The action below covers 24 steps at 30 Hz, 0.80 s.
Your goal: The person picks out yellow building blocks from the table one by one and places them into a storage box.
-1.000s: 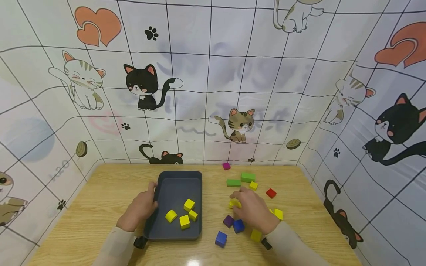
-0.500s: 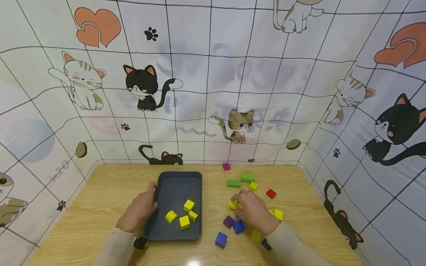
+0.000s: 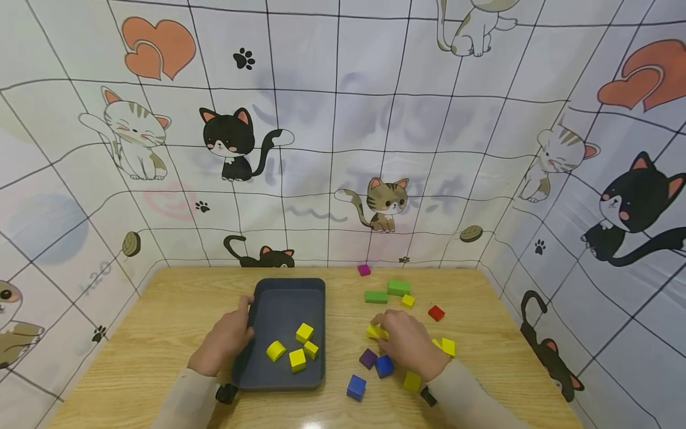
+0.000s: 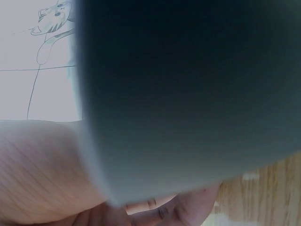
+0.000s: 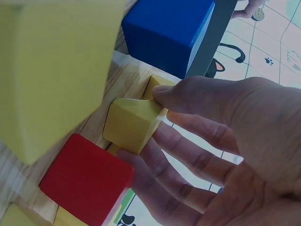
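Note:
On the left of the head view, my left hand (image 3: 225, 339) holds the left rim of a dark grey baking tray (image 3: 278, 298). Several yellow blocks lie in the tray, among them a rounded one (image 3: 276, 351) and a cube (image 3: 297, 360). To the tray's right, my right hand (image 3: 409, 345) pinches a small yellow block (image 5: 134, 122) with a curved-in top; thumb and fingertips meet its sides in the right wrist view. A dark blurred surface (image 4: 188, 94) covers most of the left wrist view, hiding much of the left hand's grasp.
Around the right hand lie a purple cube (image 3: 368, 358), blue cubes (image 3: 356, 387), a red block (image 3: 436, 313) and more yellow blocks (image 3: 412, 381). Farther back are green blocks (image 3: 399, 288) and a magenta block (image 3: 364, 270). A cat-print cloth (image 3: 343, 149) walls the table.
The right hand's fingers have come down slightly and drawn in around the yellow block, which has turned a little. The left hand and tray have stayed in place.

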Motion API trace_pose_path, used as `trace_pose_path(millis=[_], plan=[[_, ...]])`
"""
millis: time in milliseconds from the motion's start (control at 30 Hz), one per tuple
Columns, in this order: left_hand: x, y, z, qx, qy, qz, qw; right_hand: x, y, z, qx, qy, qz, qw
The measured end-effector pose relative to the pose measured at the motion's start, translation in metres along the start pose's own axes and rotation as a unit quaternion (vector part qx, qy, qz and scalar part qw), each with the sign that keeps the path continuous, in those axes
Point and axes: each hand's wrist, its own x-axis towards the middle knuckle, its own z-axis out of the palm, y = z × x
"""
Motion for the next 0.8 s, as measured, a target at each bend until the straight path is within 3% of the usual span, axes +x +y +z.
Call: trace_pose_path(millis=[800], plan=[[-0.0002,0.0025,-0.0021,0.001,-0.001,0.002,1.0000,0.0088,-0.0076,-0.0004,0.003,0.013,0.003,0.9999]])
